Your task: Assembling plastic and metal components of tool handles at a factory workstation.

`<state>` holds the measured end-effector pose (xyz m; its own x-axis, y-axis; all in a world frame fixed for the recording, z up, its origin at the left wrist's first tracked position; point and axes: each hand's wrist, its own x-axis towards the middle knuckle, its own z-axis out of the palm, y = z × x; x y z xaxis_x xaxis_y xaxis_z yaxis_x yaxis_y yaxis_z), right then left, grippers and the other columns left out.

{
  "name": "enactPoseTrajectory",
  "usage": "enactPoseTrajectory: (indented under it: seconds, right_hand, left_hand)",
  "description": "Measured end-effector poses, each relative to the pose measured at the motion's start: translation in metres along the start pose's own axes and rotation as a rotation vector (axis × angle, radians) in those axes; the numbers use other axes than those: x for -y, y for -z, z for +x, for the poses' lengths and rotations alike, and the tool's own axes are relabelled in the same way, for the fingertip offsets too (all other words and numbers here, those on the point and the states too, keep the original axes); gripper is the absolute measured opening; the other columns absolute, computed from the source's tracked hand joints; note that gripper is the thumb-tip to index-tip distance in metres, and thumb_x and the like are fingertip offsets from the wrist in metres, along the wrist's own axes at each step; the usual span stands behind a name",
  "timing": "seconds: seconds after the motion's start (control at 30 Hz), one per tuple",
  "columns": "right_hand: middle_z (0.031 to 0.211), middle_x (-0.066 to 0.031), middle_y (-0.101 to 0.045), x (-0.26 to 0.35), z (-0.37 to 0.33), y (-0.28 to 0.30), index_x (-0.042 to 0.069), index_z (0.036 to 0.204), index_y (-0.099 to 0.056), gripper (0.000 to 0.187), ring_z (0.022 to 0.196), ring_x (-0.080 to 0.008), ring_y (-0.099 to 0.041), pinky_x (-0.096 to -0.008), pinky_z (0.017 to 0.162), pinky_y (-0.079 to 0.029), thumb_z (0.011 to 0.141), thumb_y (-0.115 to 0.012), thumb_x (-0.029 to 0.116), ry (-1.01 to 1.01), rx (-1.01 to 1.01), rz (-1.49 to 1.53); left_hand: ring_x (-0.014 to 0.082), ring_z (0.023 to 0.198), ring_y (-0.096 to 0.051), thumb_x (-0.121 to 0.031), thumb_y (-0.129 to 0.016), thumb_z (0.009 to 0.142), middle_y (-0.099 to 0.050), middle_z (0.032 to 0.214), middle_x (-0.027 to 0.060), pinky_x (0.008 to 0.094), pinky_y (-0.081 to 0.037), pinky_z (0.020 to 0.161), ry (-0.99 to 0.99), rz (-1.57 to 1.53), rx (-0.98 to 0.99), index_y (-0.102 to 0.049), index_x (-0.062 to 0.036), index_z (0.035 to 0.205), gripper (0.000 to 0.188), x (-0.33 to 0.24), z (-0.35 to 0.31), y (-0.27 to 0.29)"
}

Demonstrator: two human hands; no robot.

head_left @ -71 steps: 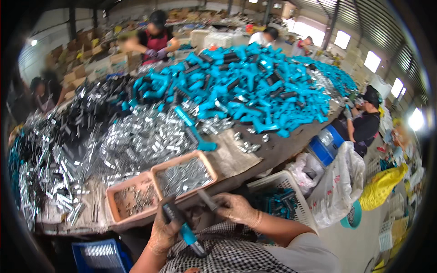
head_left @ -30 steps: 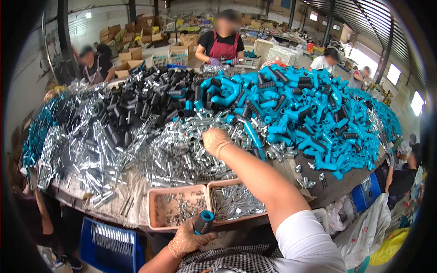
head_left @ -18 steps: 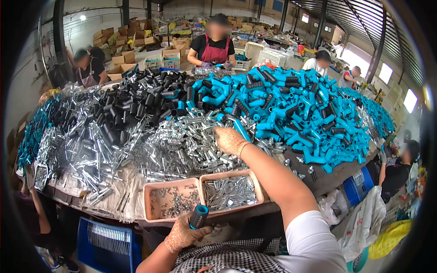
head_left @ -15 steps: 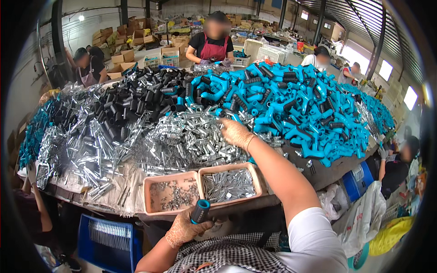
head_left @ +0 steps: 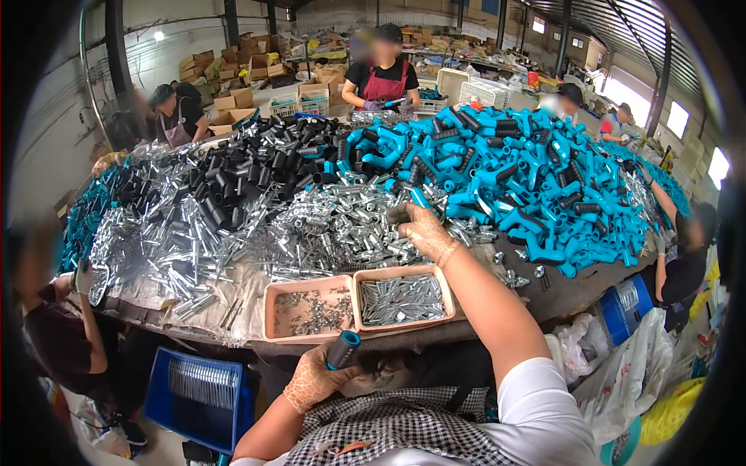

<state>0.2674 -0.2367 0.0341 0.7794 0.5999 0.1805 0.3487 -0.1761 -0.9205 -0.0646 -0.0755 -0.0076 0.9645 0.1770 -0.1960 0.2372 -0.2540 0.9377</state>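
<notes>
My left hand [head_left: 315, 379], in a patterned glove with dark fingertips, is closed around a short black tubular grip sleeve [head_left: 343, 351] with a teal rim. The sleeve stands upright, its round opening facing up, in front of the two trays. My right hand [head_left: 426, 233], gloved alike, reaches over the right side of a heap of small silvery metal parts [head_left: 334, 225]. Its fingers are bent together at the heap; whatever they hold is hidden. Just beyond them lie teal plastic handles [head_left: 497, 171], several with black ribbed grips, piled high.
Two pinkish trays stand at the table's near edge: one with small bits [head_left: 271, 318], one with metal pins [head_left: 447, 299]. Black sleeves [head_left: 241, 175] are heaped at the back left. A blue crate [head_left: 167, 423] sits below left. Co-workers surround the table, one across from me [head_left: 381, 78].
My right hand has drawn slightly back toward me, its fingers now more bent. My left hand still holds the sleeve. The whole view has shifted a little.
</notes>
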Motion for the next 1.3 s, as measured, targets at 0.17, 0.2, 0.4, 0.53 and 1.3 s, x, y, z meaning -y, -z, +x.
enactPoseTrajectory:
  seconds: [0.17,0.2,0.4,0.53,1.3]
  right_hand:
    - [0.092,-0.004,-0.069,0.066,-0.069,-0.005,0.0,0.108,-0.068,0.027,0.089,-0.0149,-0.064,-0.0315,0.078,-0.052,0.084,-0.058,-0.003,-0.105,0.093,0.237]
    - [0.085,-0.0043,-0.067,0.088,-0.084,-0.01,0.003,0.108,-0.069,0.022,0.082,-0.0184,-0.066,-0.0346,0.074,-0.053,0.087,-0.061,0.002,-0.133,0.127,0.136]
    - [0.105,-0.0114,-0.066,0.088,-0.154,-0.033,0.009,0.107,-0.068,0.02,0.09,-0.0336,-0.067,-0.0413,0.08,-0.055,0.088,-0.063,0.005,0.595,0.25,-0.376]
    - [0.103,-0.0129,-0.067,0.094,-0.168,-0.037,0.008,0.107,-0.068,0.02,0.092,-0.0351,-0.068,-0.0416,0.08,-0.056,0.087,-0.065,0.004,0.569,0.339,-0.239]
    - [0.141,-0.0056,-0.054,-0.051,-0.042,0.075,0.032,0.11,-0.074,0.027,0.13,-0.0291,-0.048,-0.0507,0.115,-0.029,0.092,-0.053,0.031,0.555,0.4,-1.732]
  left_hand:
    - [0.0184,0.074,-0.066,-0.028,-0.087,0.076,-0.07,0.084,0.0119,0.035,-0.054,0.072,-0.114,0.367,-0.091,-0.062,0.0011,0.118,0.057,-0.007,0.009,0.008]
    - [0.026,0.079,-0.069,-0.032,-0.087,0.074,-0.071,0.088,0.0166,0.0386,-0.054,0.076,-0.216,0.371,-0.127,-0.062,0.0,0.119,0.061,0.003,0.012,0.01]
    - [0.0385,0.083,-0.07,-0.031,-0.081,0.077,-0.07,0.085,0.0217,0.0433,-0.055,0.073,-0.295,0.521,-0.099,-0.065,-0.0026,0.108,0.045,-0.021,0.014,-0.01]
    - [0.0354,0.085,-0.071,-0.03,-0.081,0.078,-0.071,0.092,0.0202,0.0415,-0.056,0.074,-0.375,0.546,-0.064,-0.066,-0.005,0.114,0.046,-0.015,0.011,-0.021]
    - [0.0315,0.091,-0.073,-0.029,-0.084,0.078,-0.073,0.098,0.0215,0.0383,-0.057,0.081,-0.331,0.455,-0.005,-0.063,-0.0011,0.122,0.057,-0.013,0.013,-0.031]
